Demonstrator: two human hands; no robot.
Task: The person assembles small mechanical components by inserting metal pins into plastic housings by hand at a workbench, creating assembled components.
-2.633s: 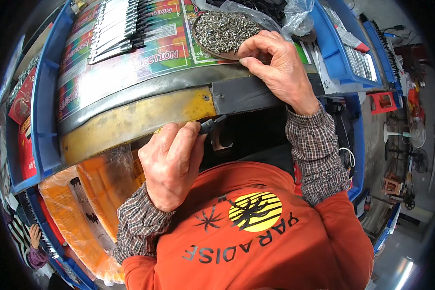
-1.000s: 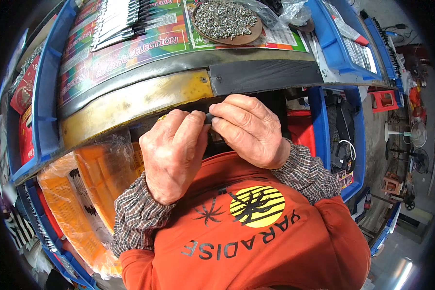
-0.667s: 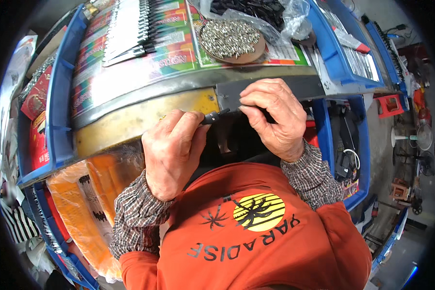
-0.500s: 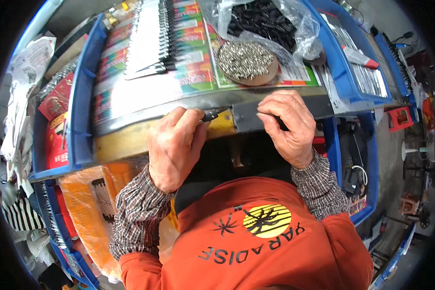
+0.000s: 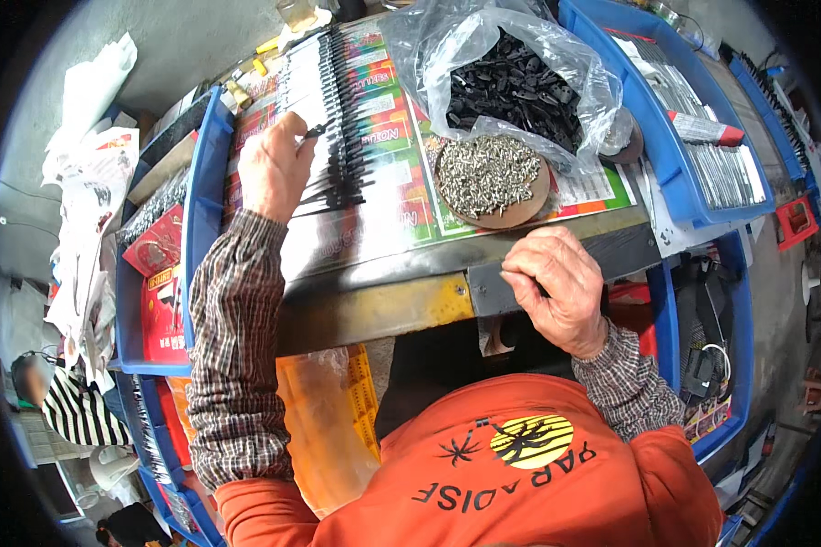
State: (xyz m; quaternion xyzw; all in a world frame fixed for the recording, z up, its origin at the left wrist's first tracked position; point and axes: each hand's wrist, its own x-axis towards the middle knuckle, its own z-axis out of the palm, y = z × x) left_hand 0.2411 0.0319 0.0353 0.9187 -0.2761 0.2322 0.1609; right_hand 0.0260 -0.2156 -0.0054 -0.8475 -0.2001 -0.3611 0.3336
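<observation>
My left hand (image 5: 272, 169) reaches over the left side of the worktop, fingers pinched on a small black piece (image 5: 315, 131). That piece meets the near edge of a long row of slim black pieces (image 5: 342, 137) with pale, flat ends, laid side by side. My right hand (image 5: 561, 287) hovers at the table's front edge, thumb and fingers drawn together; what they hold, if anything, is hidden. Just beyond it, a round brown dish (image 5: 511, 217) carries a heap of small silvery metal pins or rivets (image 5: 488, 173).
A clear plastic bag (image 5: 438, 68) of small black parts (image 5: 515, 87) lies behind the dish. Blue bins (image 5: 205, 173) flank the worktop, the right one (image 5: 648, 118) holding flat metal strips. Colourful printed sheets (image 5: 392, 205) cover the surface. An orange package (image 5: 324, 428) sits below the table.
My left hand has moved from the front edge up to the row, carrying a black piece. My right hand stays pinched near the edge. The view has shifted.
</observation>
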